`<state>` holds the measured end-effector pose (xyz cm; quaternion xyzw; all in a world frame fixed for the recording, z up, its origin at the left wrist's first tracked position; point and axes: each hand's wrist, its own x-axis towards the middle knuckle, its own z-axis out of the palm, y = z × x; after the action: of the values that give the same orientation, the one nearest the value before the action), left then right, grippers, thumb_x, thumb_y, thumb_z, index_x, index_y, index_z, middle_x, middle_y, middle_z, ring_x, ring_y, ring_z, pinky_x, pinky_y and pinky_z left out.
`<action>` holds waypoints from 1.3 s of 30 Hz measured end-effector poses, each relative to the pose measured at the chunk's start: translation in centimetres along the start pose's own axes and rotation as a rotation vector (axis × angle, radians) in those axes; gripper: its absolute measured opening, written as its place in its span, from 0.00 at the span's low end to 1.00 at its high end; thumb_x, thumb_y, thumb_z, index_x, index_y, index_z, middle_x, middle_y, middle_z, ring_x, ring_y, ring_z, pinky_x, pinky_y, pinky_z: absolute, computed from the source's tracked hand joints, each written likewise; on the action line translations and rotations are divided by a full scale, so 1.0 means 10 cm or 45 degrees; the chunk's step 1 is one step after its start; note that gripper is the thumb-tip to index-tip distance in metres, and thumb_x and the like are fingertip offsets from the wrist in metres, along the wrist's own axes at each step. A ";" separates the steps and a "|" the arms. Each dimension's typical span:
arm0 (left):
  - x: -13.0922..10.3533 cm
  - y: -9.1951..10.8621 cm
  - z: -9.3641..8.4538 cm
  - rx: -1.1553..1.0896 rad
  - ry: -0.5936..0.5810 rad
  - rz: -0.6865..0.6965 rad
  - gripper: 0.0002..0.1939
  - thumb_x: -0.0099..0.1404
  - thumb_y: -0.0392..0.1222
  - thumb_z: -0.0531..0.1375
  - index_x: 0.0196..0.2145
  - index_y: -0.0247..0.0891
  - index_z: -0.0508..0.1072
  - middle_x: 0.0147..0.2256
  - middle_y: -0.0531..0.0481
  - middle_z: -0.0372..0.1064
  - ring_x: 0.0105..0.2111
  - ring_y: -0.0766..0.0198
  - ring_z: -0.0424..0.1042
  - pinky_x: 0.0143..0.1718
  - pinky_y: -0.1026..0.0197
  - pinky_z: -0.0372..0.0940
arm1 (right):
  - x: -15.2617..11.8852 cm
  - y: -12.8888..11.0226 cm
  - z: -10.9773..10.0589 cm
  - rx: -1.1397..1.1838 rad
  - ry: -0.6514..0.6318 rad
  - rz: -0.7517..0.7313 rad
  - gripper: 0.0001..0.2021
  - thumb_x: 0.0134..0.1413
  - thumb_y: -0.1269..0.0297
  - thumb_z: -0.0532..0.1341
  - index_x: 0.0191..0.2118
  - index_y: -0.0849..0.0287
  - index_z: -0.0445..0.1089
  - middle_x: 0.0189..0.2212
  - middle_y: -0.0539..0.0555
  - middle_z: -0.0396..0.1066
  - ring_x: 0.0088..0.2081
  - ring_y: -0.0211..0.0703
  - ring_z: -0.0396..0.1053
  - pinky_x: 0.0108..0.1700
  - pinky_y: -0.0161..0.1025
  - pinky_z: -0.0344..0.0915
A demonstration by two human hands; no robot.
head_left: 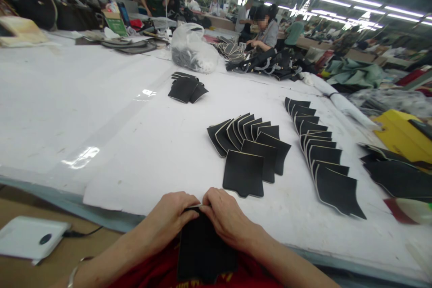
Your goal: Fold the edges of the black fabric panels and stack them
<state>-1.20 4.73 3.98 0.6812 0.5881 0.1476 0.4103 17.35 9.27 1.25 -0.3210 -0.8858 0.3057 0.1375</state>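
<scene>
My left hand and my right hand meet at the table's near edge, both pinching the top edge of a stack of black leather pieces held against my lap. Just beyond my hands lies a fanned row of black pieces with pale edges on the white table cover. A second overlapping row of black pieces runs away to the right. A small pile of black pieces sits farther back at the centre.
A white device with a cable lies at the near left. A clear plastic bag stands at the back. Larger black pieces and a yellow box sit at right. Other people work at tables beyond.
</scene>
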 end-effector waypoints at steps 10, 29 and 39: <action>-0.10 -0.09 -0.01 -0.126 0.047 -0.075 0.12 0.64 0.43 0.55 0.41 0.42 0.76 0.35 0.52 0.76 0.35 0.60 0.71 0.36 0.65 0.59 | -0.05 0.06 0.05 -0.001 0.066 -0.163 0.02 0.64 0.71 0.54 0.38 0.59 0.61 0.34 0.53 0.66 0.35 0.43 0.61 0.38 0.39 0.58; 0.15 -0.15 -0.09 -0.202 -0.234 0.041 0.13 0.61 0.41 0.54 0.23 0.35 0.71 0.20 0.57 0.54 0.24 0.69 0.53 0.25 0.68 0.48 | -0.01 0.12 0.13 -0.289 0.132 -0.502 0.08 0.68 0.65 0.51 0.36 0.61 0.62 0.35 0.57 0.68 0.36 0.46 0.64 0.41 0.43 0.59; 0.23 -0.19 -0.01 -0.128 -0.210 0.010 0.09 0.57 0.37 0.52 0.23 0.35 0.70 0.20 0.57 0.56 0.22 0.70 0.53 0.23 0.68 0.48 | -0.05 0.00 -0.17 -0.258 -0.162 -0.264 0.06 0.60 0.68 0.62 0.37 0.60 0.63 0.39 0.54 0.67 0.42 0.46 0.61 0.43 0.42 0.57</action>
<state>-1.90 6.86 2.01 0.6719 0.5415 0.1218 0.4905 18.48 9.75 2.57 -0.2201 -0.9474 0.2186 0.0786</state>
